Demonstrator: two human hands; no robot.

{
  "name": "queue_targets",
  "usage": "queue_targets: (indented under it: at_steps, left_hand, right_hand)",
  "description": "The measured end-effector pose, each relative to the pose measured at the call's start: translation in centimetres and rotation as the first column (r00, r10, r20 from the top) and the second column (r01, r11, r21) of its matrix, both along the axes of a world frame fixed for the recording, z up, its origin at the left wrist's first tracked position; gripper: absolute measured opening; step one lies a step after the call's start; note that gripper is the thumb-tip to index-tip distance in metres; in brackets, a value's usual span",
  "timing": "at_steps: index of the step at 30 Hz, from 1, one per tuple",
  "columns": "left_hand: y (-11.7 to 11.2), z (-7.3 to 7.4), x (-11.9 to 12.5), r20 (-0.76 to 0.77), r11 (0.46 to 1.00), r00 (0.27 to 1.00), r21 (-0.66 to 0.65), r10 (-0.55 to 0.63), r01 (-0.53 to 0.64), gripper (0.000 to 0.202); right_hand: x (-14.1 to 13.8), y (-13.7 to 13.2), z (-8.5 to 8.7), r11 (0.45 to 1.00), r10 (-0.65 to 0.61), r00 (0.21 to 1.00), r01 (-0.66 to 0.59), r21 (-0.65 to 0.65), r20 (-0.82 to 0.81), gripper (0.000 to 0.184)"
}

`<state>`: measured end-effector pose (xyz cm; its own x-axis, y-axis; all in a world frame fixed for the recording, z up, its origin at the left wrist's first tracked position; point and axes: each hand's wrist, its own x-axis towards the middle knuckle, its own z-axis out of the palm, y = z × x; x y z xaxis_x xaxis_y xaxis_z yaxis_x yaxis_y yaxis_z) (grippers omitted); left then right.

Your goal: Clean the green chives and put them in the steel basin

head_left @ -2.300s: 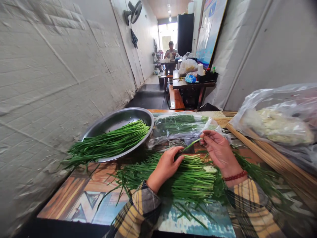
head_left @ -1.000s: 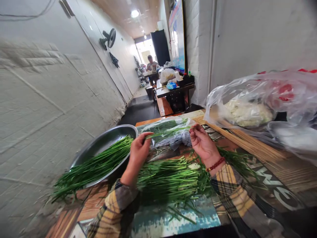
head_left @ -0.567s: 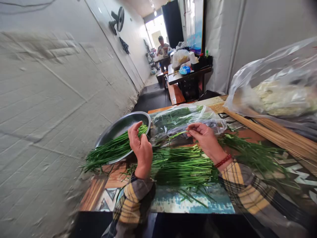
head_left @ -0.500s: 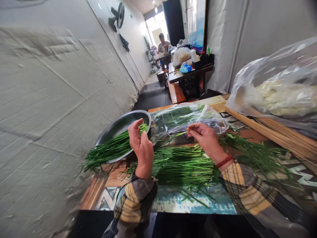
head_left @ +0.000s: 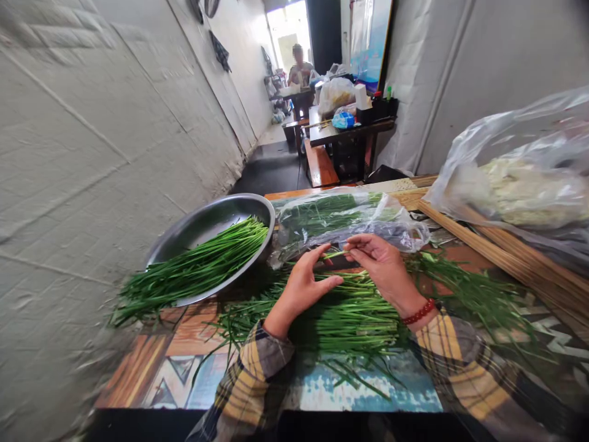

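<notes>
Between its thumb and fingertips my right hand (head_left: 380,264) pinches the pale end of a thin garlic chive (head_left: 339,253). My left hand (head_left: 306,288) is just left of it, thumb and fingers apart, its fingertips close to the stalk; whether they touch it I cannot tell. Under both hands a loose pile of garlic chives (head_left: 354,319) lies across the table, partly hidden by my left hand and sleeve. To the left, a steel bowl (head_left: 184,236) holds a bundle of garlic chives (head_left: 211,258), their leaf ends hanging over its rim.
Behind my hands lies a clear plastic bag of greens (head_left: 322,218). Loose green scraps (head_left: 473,291) are strewn at right, beside long wooden sticks (head_left: 497,245) and a bag with pale contents (head_left: 529,190). A wall (head_left: 69,184) runs along the left. A person (head_left: 300,70) sits far back.
My left hand has come from beside the bowl rightward to the chive, its fingers spreading. My right hand still pinches the stalk. The view has shifted slightly.
</notes>
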<state>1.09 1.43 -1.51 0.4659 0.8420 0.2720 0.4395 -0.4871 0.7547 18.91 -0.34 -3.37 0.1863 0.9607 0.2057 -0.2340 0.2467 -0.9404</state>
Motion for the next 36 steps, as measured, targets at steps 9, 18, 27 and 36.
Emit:
queue_targets:
  at_steps: [9, 18, 27, 36]
  left_hand:
    - [-0.5, -0.4, 0.1, -0.008, 0.993, 0.997, 0.091, 0.075, -0.074, 0.022]
    - [-0.8, -1.1, 0.3, -0.022, 0.981, 0.995, 0.166, 0.102, -0.097, 0.015]
    - [-0.8, -1.3, 0.7, 0.011, 0.988, 0.993, 0.097, 0.117, -0.118, 0.014]
    - [-0.5, -1.9, 0.5, 0.058, 0.988, 0.987, 0.011, 0.153, -0.153, 0.013]
  right_hand:
    - [0.3, -1.1, 0.3, 0.992, -0.075, 0.889, 0.020, 0.126, 0.452, 0.014]
    - [0.7, -0.6, 0.1, 0.911, -0.260, 0.584, -0.116, 0.396, 0.769, 0.020]
    - [-0.2, -0.7, -0.5, 0.973, -0.125, 0.820, -0.010, 0.233, 0.558, 0.013]
    - [3.9, 0.4, 0.1, 0.965, -0.255, 0.676, 0.132, 0.227, 0.691, 0.021]
